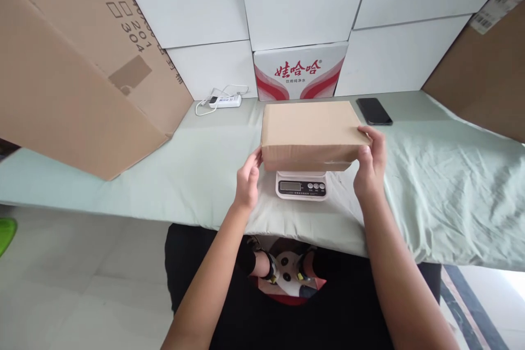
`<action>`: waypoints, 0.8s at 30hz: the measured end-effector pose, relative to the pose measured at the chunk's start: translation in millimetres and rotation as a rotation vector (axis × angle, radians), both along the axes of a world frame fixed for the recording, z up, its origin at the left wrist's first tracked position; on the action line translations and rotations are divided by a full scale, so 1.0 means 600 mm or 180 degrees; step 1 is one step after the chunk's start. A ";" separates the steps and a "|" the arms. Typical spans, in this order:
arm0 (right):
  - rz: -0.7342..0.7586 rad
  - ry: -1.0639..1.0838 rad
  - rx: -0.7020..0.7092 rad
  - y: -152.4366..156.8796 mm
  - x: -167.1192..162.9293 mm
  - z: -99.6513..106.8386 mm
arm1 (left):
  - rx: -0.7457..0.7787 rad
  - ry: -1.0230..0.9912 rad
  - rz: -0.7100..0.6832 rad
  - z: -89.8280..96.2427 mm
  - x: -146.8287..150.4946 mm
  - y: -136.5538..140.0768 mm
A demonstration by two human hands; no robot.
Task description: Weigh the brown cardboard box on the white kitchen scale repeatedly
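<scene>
A closed brown cardboard box (pixel 309 126) is in the middle of the head view, above a small white kitchen scale (pixel 301 186). The scale's front, with a display and several buttons, shows below the box; its platform is mostly hidden, so I cannot tell whether the box rests on it. My left hand (pixel 248 178) has its fingers against the box's left side. At the right end, my right hand (pixel 371 161) grips the near corner, thumb on the front face and fingers at the top edge.
A black phone (pixel 374 111) lies behind my right hand on the pale green cloth (pixel 435 186). To the back left is a white power strip (pixel 225 101) with a cable. Large cartons (pixel 82 65) stand at both sides, and a red-and-white printed box (pixel 301 74) at the back.
</scene>
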State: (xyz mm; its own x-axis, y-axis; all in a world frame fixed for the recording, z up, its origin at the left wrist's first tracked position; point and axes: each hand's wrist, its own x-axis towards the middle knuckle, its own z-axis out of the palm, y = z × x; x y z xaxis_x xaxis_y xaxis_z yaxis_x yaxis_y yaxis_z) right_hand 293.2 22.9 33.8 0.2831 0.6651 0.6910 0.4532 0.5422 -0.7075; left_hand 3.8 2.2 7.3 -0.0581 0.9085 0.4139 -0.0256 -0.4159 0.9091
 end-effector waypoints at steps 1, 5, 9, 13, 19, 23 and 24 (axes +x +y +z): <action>-0.0041 -0.0018 0.0018 0.002 -0.001 -0.002 | 0.0021 0.0019 0.0040 -0.001 -0.001 -0.002; -0.0089 -0.0109 0.0111 0.010 -0.008 -0.001 | -0.0013 0.0084 0.0151 -0.001 -0.004 -0.003; -0.0126 -0.0186 0.0030 0.005 -0.014 0.002 | -0.0163 0.0043 0.0277 0.001 -0.004 -0.004; -0.0135 -0.0174 0.0058 0.000 -0.014 0.004 | -0.0231 -0.0005 0.0321 0.006 -0.002 -0.007; -0.0113 -0.0214 0.0104 -0.001 -0.013 0.002 | -0.0220 0.0061 0.0268 0.011 -0.003 -0.008; -0.0139 -0.0223 0.0227 -0.001 -0.013 0.000 | -0.0119 0.0112 0.0281 0.009 -0.006 -0.005; -0.0129 -0.0182 0.0242 -0.001 -0.014 0.000 | -0.0114 0.0111 0.0295 0.009 -0.006 -0.004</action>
State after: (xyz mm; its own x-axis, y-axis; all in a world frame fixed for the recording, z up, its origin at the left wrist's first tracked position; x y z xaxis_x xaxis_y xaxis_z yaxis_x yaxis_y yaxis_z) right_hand 285.0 22.1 33.7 0.2674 0.5989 0.7549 0.5145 0.5737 -0.6373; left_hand 0.0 -0.4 12.8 -0.1287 0.9141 0.3845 0.0434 -0.3821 0.9231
